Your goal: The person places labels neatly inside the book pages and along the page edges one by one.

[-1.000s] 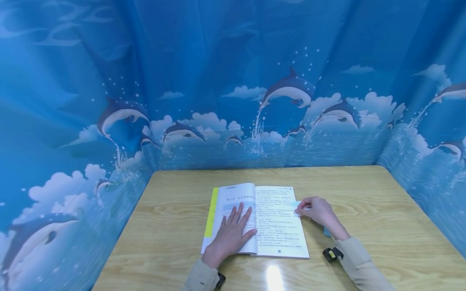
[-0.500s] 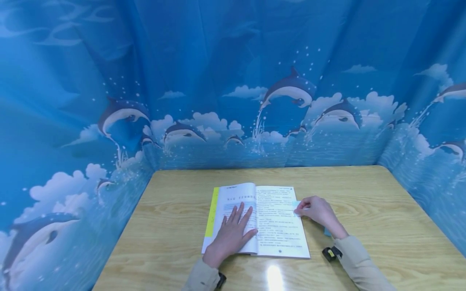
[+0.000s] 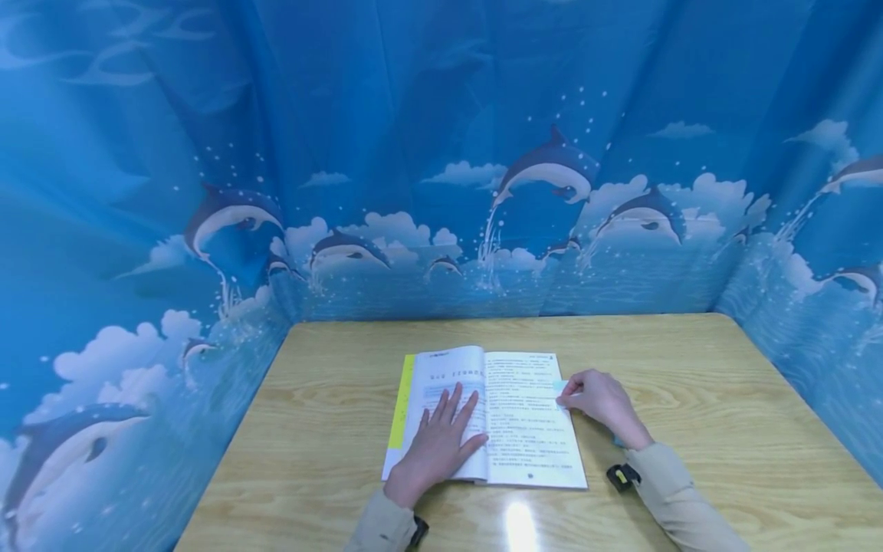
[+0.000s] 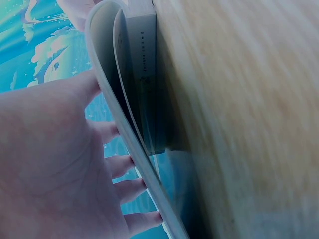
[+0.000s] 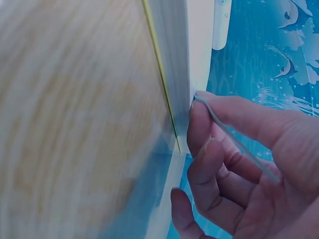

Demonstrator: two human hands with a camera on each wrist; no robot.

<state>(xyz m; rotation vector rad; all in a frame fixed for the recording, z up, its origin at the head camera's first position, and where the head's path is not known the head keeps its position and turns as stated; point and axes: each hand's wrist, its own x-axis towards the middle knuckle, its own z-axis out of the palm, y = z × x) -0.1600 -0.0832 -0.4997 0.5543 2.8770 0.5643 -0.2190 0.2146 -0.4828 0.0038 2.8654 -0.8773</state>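
An open book [image 3: 531, 441] lies on the wooden table with printed pages facing up. My left hand [image 3: 441, 445] rests flat on the left page, fingers spread; the left wrist view shows its fingertips against the page [image 4: 142, 164]. At the book's right edge, my right hand [image 3: 603, 399] pinches a small light blue paper slip [image 3: 559, 389], which overlaps the page edge. Seen edge-on in the right wrist view, the slip [image 5: 241, 144] runs from between thumb and forefinger back toward the palm. A darker blue piece [image 3: 618, 441] is mostly hidden under the right wrist.
The wooden table [image 3: 324, 429] extends around the book on all sides. A yellow strip [image 3: 400, 406] shows along the book's left side. Behind and beside the table hangs a blue dolphin-print curtain [image 3: 414, 153].
My right wrist and forearm have shifted slightly left, while the fingertips stay at the slip on the page edge. The left hand and the book look unchanged.
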